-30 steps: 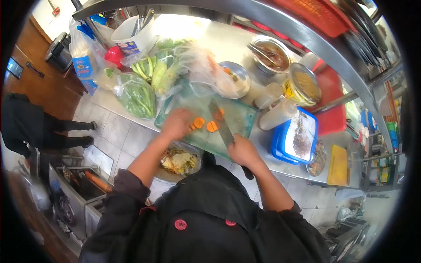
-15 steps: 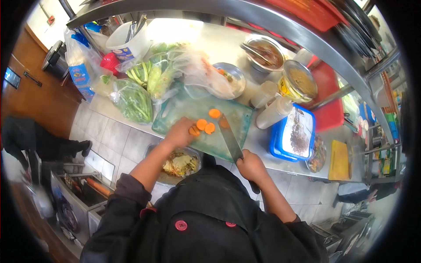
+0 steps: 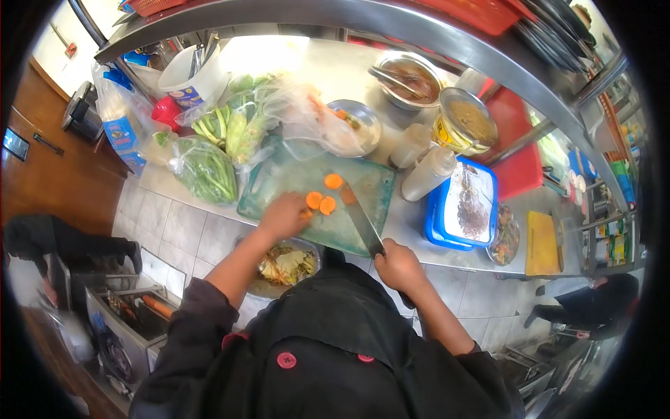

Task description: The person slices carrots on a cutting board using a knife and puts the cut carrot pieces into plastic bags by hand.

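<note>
On a green glass-like cutting board (image 3: 279,181), several round orange slices (image 3: 327,204) lie near the middle. My left hand (image 3: 285,216) rests at the board's near left part, its fingers closed round an orange piece (image 3: 306,213) beside the slices. In my right hand (image 3: 399,265) is the handle of a large knife (image 3: 361,221). The blade points up and left, its tip by the farthest slice. Under the counter edge, a container of food scraps (image 3: 287,265) stands between my forearms.
Bagged green vegetables (image 3: 203,168) lie left of the board. Behind it are a metal plate (image 3: 364,129) and a bowl with tongs (image 3: 410,80). White bottles (image 3: 429,173) and a blue-rimmed tub (image 3: 462,202) stand right. People (image 3: 66,237) (image 3: 593,304) are at both sides.
The knife has moved off the slices toward their right side, and more separate slices show. The view has shifted. A person at the right has come into fuller view.
</note>
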Tool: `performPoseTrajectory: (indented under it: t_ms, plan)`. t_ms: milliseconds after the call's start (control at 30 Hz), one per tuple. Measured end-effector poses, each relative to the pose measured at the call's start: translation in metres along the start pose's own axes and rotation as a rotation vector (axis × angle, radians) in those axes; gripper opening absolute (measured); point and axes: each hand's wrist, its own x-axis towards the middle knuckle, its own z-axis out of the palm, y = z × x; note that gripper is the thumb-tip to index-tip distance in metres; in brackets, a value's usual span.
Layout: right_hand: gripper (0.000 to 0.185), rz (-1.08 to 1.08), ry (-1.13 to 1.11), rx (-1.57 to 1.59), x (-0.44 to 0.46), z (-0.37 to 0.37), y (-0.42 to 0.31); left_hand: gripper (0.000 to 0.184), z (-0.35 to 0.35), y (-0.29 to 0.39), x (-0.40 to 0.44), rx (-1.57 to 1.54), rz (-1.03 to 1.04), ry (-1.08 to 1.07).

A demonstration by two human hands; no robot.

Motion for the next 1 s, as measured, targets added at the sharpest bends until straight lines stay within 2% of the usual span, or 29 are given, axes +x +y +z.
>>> performPoseTrajectory:
  t_ms: [167,367,467,533,667,733,767,833,867,933,967,1000]
  plan:
    - [0.027,-0.019,-0.059,-0.029,-0.001,0.003,-0.008,0.015,-0.003,-0.004,-0.010,0.072,0.054,0.037]
    - [0.028,0.005,0.004,-0.051,0.004,0.004,-0.008,0.026,-0.007,-0.002,-0.006,0.042,0.028,0.085]
    - [0.029,0.028,0.025,-0.050,0.005,0.001,-0.006,0.035,-0.013,0.013,0.020,-0.046,-0.061,0.021]
    - [0.030,0.028,0.031,-0.042,0.007,-0.002,-0.007,0.041,-0.015,0.019,0.040,0.068,-0.166,-0.259]
    - [0.030,0.033,0.053,-0.028,0.006,-0.002,-0.002,0.044,-0.005,0.015,0.056,0.014,-0.112,-0.214]
    - [0.029,0.039,0.067,-0.014,0.002,-0.001,0.003,0.046,-0.010,0.009,0.068,-0.522,-0.362,-0.425]
    - [0.028,0.045,0.066,-0.008,0.000,-0.003,0.003,0.046,-0.007,-0.001,0.064,-0.520,-0.358,-0.439]
    - [0.027,0.057,0.070,0.004,-0.004,-0.005,0.005,0.045,-0.007,-0.026,0.059,-0.201,-0.096,-0.174]
    - [0.026,0.066,0.075,0.016,-0.006,-0.006,0.007,0.045,-0.010,-0.030,0.057,-0.197,-0.089,-0.179]
    - [0.025,0.074,0.079,0.033,-0.007,-0.005,0.013,0.044,-0.030,-0.016,0.039,0.168,-0.202,-0.395]
    - [0.025,0.079,0.079,0.031,-0.006,-0.002,0.018,0.044,-0.031,-0.007,0.030,0.172,-0.203,-0.396]
    - [0.025,0.083,0.079,0.029,-0.005,-0.001,0.021,0.043,-0.030,0.004,0.018,0.152,-0.294,-0.333]
